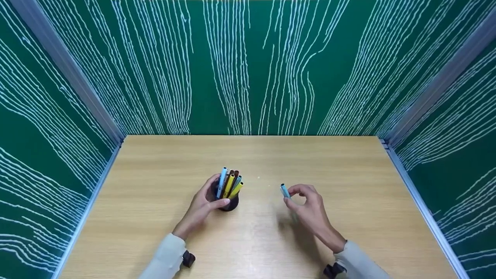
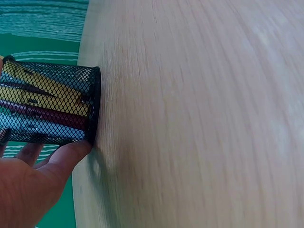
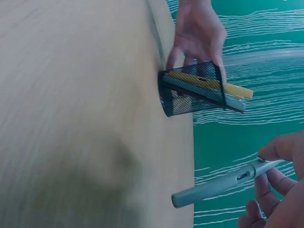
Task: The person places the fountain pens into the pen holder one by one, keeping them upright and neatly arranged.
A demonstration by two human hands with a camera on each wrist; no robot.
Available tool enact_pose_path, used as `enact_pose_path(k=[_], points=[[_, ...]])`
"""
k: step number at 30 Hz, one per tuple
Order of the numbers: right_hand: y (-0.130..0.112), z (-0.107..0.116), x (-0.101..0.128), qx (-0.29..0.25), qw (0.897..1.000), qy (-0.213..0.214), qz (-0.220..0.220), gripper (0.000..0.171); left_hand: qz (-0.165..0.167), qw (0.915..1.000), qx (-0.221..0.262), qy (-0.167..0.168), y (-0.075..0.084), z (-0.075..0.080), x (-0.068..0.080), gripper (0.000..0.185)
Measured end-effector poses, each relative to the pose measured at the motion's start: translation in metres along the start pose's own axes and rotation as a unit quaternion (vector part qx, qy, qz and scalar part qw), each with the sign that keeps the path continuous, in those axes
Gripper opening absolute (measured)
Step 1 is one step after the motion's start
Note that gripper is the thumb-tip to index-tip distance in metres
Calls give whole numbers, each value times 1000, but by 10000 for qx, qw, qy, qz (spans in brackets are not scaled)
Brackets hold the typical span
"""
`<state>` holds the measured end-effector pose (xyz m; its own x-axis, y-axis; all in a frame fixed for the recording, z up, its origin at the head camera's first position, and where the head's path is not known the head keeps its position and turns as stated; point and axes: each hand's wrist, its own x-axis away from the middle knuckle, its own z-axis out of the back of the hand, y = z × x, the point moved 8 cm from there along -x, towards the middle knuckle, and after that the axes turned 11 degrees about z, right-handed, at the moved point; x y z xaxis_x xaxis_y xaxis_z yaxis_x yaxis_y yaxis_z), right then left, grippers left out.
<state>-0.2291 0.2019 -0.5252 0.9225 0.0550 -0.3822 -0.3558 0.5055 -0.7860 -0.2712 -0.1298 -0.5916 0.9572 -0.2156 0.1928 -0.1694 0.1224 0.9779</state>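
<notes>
Now: one hand steadies the pen cup, the other pinches a pen

Just left of the middle of the head view, the left hand [image 1: 204, 204] curls around a black mesh pen cup [image 1: 229, 204], thumb across its front and fingers behind it. The cup stands on the wooden tabletop [image 1: 348, 174], tilted a little toward the upper right of the frame. It holds a bunch of pens [image 1: 229, 182]: light blue, yellow and dark red ones, their ends fanning out above the rim. In the left wrist view the mesh wall [image 2: 52, 107] shows the pens lying side by side inside, with a fingertip touching the cup's base.

Right of the cup and apart from it, the right hand [image 1: 308, 207] pinches a light blue pen [image 1: 285, 191] between thumb and fingertips, the other fingers curled. In the right wrist view the pen [image 3: 218, 185] sits at the lower right, held clear of the tabletop, its free end pointing left.

Green walls with white wavy lines enclose the tabletop on three sides.
</notes>
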Motion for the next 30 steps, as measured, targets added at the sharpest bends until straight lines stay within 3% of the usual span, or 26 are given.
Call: enact_pose_path(k=[14,24,30], points=[[-23,16,-21,-232,9986,371,309,16,1,10000,-49,42,-1,2,1,92],[-32,11,-29,-479,9987,145,-62,17,74,9999,-91,74,-2,2,1,94],[-41,3,-37,-639,9979,50,79,15,74,10000,13,26,-1,0,1,94]])
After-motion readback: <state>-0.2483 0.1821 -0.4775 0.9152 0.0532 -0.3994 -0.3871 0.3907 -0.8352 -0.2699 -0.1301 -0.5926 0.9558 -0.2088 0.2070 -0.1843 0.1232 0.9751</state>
